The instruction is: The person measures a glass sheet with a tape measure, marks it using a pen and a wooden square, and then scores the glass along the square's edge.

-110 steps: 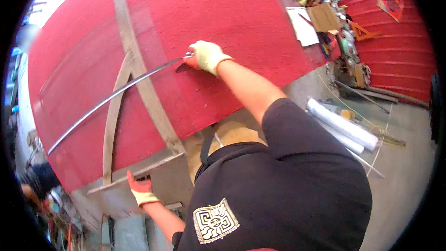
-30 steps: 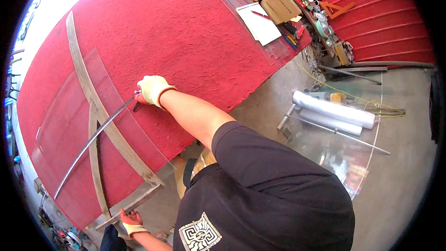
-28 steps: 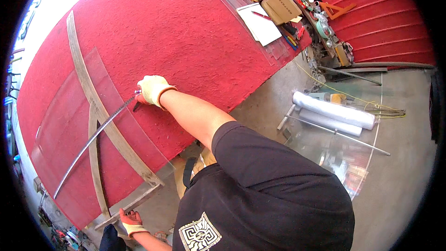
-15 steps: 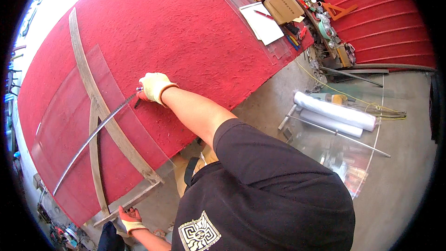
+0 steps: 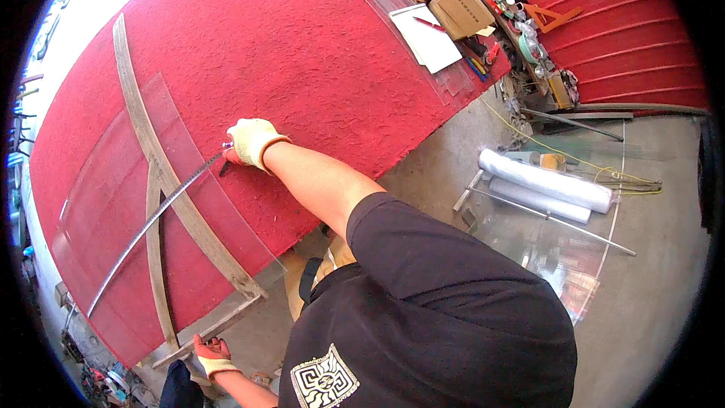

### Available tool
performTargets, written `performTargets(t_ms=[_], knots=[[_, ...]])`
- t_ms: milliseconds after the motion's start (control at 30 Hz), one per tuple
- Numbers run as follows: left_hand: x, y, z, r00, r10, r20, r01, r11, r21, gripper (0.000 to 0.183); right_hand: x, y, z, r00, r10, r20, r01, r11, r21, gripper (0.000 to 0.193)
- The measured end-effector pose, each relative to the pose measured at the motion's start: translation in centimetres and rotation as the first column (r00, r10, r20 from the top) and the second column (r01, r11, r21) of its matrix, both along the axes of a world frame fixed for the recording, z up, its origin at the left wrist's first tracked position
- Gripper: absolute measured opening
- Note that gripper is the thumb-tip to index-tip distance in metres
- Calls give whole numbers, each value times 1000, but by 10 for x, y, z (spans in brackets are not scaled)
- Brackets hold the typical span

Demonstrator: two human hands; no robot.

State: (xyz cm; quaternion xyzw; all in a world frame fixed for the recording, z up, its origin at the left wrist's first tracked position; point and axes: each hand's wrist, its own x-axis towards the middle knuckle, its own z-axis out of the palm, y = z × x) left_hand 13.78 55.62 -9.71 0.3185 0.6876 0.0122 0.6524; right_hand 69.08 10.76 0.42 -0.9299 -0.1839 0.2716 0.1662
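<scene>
My right hand [image 5: 255,143], in a pale glove with red-coated fingers, is closed at the upper end of a thin silver tape measure [image 5: 143,230]. A small dark part shows below that fist. The strip crosses a wooden T-square [image 5: 198,236] with a diagonal brace. Beneath both lies a clear sheet, likely glass [image 5: 175,122], on a red fabric-covered table [image 5: 302,60]. My left hand [image 5: 214,353], gloved alike, is at the crosspiece by the table's near edge, palm partly up. Its fingers curl against the wood, tips partly hidden.
A notepad with a red pen [image 5: 432,39], a brown box [image 5: 462,13] and tools crowd the table's far right corner. Rolls of clear wrap [image 5: 544,181], a metal rod [image 5: 589,236] and a clear sheet [image 5: 521,245] are on the floor to the right.
</scene>
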Motion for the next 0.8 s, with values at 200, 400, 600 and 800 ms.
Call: performTargets(t_ms=[200, 400, 600, 800], knots=[[7, -5, 5, 998, 60, -27, -60, 998, -7, 39, 0, 0, 1, 1000, 4, 9, -4, 1000, 3, 52], [7, 0, 3, 996, 81, -46, -84, 995, -59, 36, -1, 2, 7, 1000, -19, -16, 19, 1000, 0, 51], [11, -4, 7, 993, 102, -61, -104, 994, -34, 36, -1, 2, 6, 1000, -23, -1, 23, 1000, -8, 50], [20, -10, 12, 972, 177, -157, -177, 984, 10, 36, 1, -1, 8, 1000, -6, -23, 6, 1000, -10, 51]])
